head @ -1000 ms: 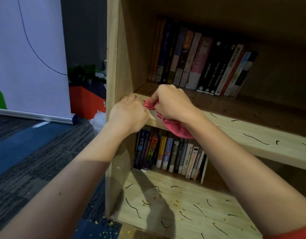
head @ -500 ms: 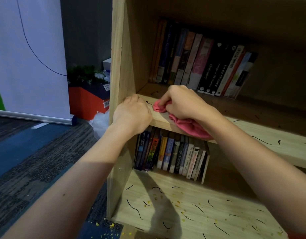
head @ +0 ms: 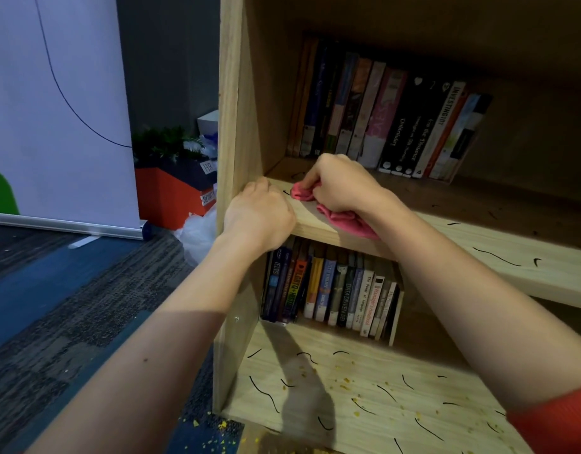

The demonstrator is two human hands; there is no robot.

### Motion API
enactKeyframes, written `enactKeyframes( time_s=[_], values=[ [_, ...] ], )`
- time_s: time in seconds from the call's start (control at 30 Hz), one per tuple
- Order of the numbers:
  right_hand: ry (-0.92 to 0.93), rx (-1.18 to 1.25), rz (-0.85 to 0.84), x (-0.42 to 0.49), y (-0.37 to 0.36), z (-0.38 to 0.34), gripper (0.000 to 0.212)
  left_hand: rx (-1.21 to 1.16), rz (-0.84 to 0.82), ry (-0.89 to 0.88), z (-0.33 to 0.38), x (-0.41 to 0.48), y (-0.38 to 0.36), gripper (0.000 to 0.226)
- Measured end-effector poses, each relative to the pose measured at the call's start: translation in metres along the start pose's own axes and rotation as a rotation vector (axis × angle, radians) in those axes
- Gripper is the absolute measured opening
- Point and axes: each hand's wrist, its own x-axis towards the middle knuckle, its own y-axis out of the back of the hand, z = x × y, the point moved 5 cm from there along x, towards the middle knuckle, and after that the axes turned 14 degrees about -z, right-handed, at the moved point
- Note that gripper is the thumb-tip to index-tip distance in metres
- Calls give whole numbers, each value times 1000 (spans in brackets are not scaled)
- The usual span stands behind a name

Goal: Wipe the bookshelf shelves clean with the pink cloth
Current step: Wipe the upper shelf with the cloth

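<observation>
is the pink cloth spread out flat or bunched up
Bunched up. The pink cloth is crumpled under the right hand, which grips it on the upper shelf; wrinkled folds poke out on both sides of the hand.

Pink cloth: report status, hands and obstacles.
Right hand grips pink cloth, pressed on upper shelf front-left. Left hand grips its corner. Books stand behind, clear of cloth. Lower shelf crumbs unwiped.

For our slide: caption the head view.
Right hand holds the pink cloth on the upper shelf; left hand grips its edge.
</observation>
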Motion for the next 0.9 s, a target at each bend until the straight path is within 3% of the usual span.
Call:
enactKeyframes(
  time_s=[0.5,0.7,0.9],
  values=[
    [91,-10,-62,2,-2,-9,40,1,12,-18,0,-1,1,39],
    [17,-61,-86,20,4,-5,41,-2,23,-17,0,-1,0,41],
    [99,-59,-89,13,-2,-12,42,-1,36,-14,-1,-3,0,40]
  ],
)
